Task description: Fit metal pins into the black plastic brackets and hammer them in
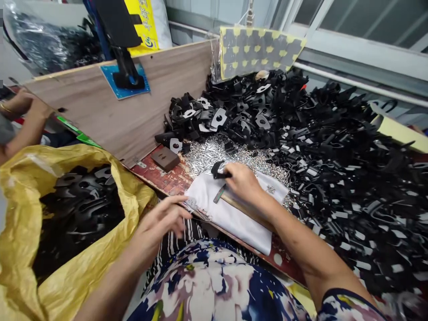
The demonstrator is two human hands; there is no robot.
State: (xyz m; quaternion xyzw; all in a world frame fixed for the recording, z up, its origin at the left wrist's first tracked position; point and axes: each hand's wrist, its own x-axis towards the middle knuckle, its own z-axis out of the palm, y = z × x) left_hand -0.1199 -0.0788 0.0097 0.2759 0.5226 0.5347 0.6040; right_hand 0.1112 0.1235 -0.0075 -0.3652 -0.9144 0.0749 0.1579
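Observation:
My right hand [242, 178] is closed on a small curved black plastic part [219, 170] above a white cloth [240, 227] spread at the table's front edge. Beneath that hand, on the cloth, lies a tool with a wooden handle [245, 208] and a narrow metal end [219, 194], which looks like a hammer. My left hand [167, 217] is at the cloth's left edge, fingers apart and nothing in them. Just beyond the cloth is a heap of small shiny metal pins [209, 155], which look like rivets or screws.
Black plastic parts [334, 178] are piled over the right and back. A brown block [165, 159] sits left of the pins. On the left, a yellow sack [133, 196] holds more black parts. Behind a wooden board [167, 71] are another person's hands [25, 104].

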